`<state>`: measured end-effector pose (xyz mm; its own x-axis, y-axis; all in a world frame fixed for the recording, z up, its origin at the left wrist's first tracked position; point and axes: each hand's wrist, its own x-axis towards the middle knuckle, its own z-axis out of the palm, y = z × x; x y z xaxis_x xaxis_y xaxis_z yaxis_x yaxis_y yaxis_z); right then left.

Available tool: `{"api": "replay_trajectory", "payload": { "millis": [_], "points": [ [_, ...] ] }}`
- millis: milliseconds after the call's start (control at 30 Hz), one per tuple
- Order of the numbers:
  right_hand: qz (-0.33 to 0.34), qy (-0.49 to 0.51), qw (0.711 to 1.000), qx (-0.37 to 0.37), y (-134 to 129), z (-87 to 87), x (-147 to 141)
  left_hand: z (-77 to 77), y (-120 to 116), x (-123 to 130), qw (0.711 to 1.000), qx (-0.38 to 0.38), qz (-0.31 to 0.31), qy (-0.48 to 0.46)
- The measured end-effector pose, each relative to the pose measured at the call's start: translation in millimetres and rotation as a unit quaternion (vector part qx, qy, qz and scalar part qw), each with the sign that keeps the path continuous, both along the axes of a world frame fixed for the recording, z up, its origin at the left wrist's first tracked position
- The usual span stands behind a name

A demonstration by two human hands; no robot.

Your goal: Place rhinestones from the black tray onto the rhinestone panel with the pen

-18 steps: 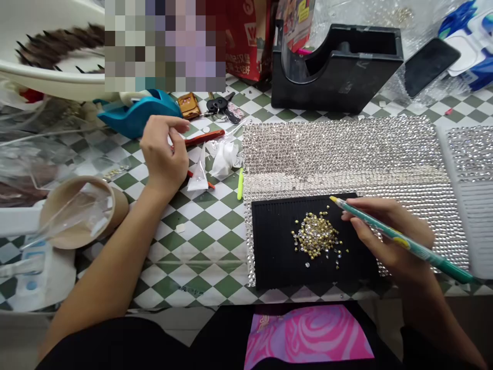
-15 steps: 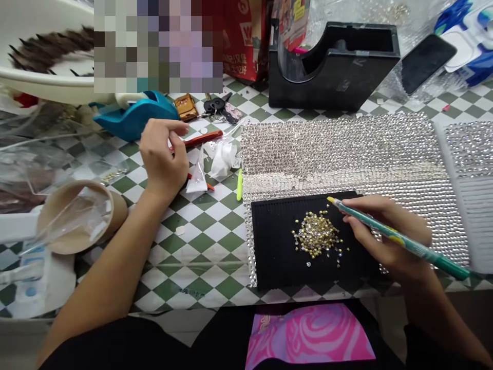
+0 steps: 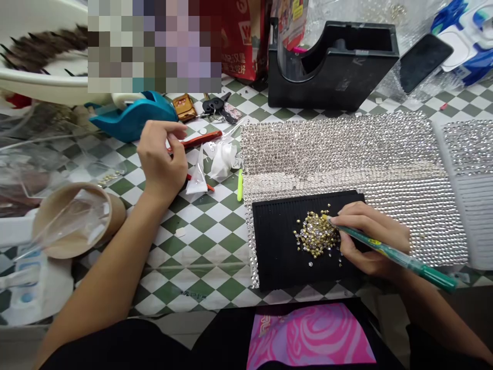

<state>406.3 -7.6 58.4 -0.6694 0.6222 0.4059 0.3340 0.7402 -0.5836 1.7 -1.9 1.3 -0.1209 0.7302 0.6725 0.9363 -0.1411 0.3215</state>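
Currently: right hand (image 3: pixel 379 225) grips green pen (image 3: pixel 396 255), tip at one o'clock on gem pile (image 3: pixel 315 236); left hand (image 3: pixel 162 158) half-curled, hold unclear.

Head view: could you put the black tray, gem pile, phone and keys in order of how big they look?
Largest to smallest:
1. Black tray
2. Gem pile and phone: too alike to rank, and the pile lies nearer the camera
3. Keys
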Motion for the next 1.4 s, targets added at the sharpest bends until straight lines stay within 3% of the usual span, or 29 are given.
{"api": "replay_trajectory", "payload": {
  "millis": [467, 700, 933, 1400],
  "points": [
    [-0.033, 0.008, 0.999, -0.003, 0.0, 2.6, 1.4, 3.0, -1.6, 3.6, 0.999, -0.038, 0.027, -0.007],
    [-0.002, 0.006, 1.000, -0.019, 1.0, -2.6, 2.7, 2.1, -2.2, 4.1, 0.999, -0.033, 0.022, -0.010],
    [-0.026, 0.020, 0.999, -0.007, 1.7, 0.8, 0.0, 3.2, -1.7, 4.1, 0.999, -0.032, 0.019, -0.009],
    [-0.012, 0.009, 1.000, -0.002, 2.1, -1.0, 0.2, 3.6, -1.4, 3.6, 0.999, -0.032, 0.018, -0.009]
  ]
}}
